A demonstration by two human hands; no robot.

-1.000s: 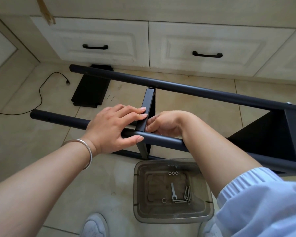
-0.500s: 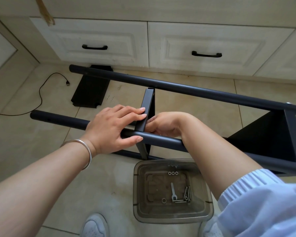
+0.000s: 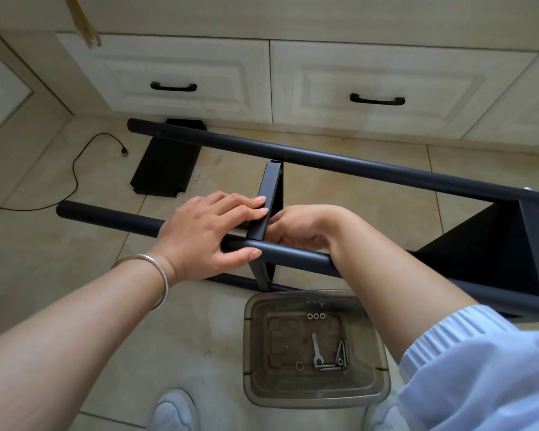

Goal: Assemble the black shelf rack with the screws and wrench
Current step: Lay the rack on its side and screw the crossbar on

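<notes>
On the tiled floor (image 3: 44, 275), left to right
Cable: a thin black cable (image 3: 75, 172) lies at far left, its plug end near the loose black panel (image 3: 165, 163) that lies flat by the cabinet.
Cabinet: cream drawers (image 3: 181, 73) with black handles run across the back, well apart from the hands.
Rack: the black shelf rack (image 3: 355, 166) lies on its side; a far tube and a near tube (image 3: 106, 217) run from left to right and meet a fitted shelf (image 3: 495, 259) at the right end.
Middle shelf: a black shelf edge (image 3: 269, 194) stands between the two tubes, crossing the near one.
Left hand: the left hand (image 3: 206, 234), silver bangle (image 3: 156, 275) on the wrist, lies over the near tube; its fingers reach the shelf edge on top and the thumb hooks under the tube, so the grip holds tube and shelf together.
Right hand: the right hand (image 3: 305, 225) is curled just right of the shelf edge, above the near tube; what its fingertips pinch is hidden, so I cannot tell what the grip holds.
In the way: the right forearm crosses over the near tube and hides the tube beneath it.
Bin: a clear grey bin (image 3: 252, 353) stands just below the rack, holding a small wrench (image 3: 316, 349), screws (image 3: 339, 356) beside it and washers (image 3: 315, 315) near the far wall.
Shoe: a white shoe (image 3: 171, 412) shows at the bottom edge, left of the bin.
</notes>
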